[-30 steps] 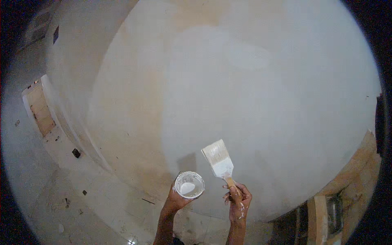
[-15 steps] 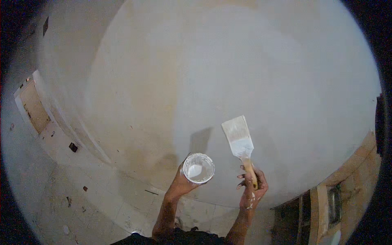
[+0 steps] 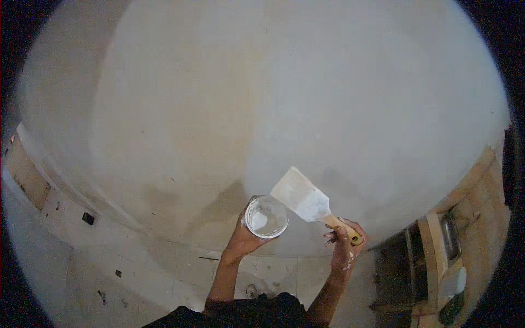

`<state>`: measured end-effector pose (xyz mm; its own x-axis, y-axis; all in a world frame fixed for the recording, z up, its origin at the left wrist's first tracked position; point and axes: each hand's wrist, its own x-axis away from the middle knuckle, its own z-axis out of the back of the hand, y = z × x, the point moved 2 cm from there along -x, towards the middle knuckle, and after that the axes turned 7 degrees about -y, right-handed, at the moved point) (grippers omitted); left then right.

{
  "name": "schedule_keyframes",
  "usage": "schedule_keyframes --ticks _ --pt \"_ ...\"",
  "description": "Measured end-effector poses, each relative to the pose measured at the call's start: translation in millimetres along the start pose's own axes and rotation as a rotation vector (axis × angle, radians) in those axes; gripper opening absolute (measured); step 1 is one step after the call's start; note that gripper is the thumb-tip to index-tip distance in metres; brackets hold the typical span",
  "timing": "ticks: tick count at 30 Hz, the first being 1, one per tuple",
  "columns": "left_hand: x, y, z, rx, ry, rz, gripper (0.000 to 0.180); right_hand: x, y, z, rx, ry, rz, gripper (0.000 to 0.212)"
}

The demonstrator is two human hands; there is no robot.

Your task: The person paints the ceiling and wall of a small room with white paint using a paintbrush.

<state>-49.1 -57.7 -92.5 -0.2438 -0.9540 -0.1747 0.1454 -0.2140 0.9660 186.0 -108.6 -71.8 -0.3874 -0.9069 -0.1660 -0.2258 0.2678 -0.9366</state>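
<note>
My left hand [image 3: 244, 240] is wrapped round a small round tub [image 3: 267, 217], whose open top faces up. White paint coats its rim and inner wall, and a little white paint shows at the bottom. In my right hand [image 3: 350, 239] is a wide flat paintbrush [image 3: 301, 195], held by its wooden handle. Its pale bristles point up and left, close to the tub's upper right rim; I cannot tell whether they touch it. White paint smears mark my right wrist. Ahead stands a wall [image 3: 339, 98], whiter on the right and beige on the left.
Dark shelves [image 3: 398, 273] and a counter with a sink [image 3: 451, 236] stand at the lower right. On the tiled floor lie a small black box-like thing [image 3: 88, 218] and bits of debris [image 3: 102, 297]. A tan panel [image 3: 28, 177] is at the far left.
The paintbrush has tilted left, bringing its bristles closer to the tub. My right hand has shifted slightly right and up. The view has turned, so the wall and floor appear shifted.
</note>
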Motion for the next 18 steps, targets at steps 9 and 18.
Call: schedule_keyframes --ticks 9,18 --pt "-10.4 39.5 -3.5 0.018 0.067 -0.003 0.068 -10.3 -6.3 7.6 0.231 -0.075 0.155 0.036" --pt "-33.3 60.9 10.4 -0.015 -0.047 -0.011 0.06 -37.6 -62.9 -27.2 0.428 -0.438 0.446 0.025"
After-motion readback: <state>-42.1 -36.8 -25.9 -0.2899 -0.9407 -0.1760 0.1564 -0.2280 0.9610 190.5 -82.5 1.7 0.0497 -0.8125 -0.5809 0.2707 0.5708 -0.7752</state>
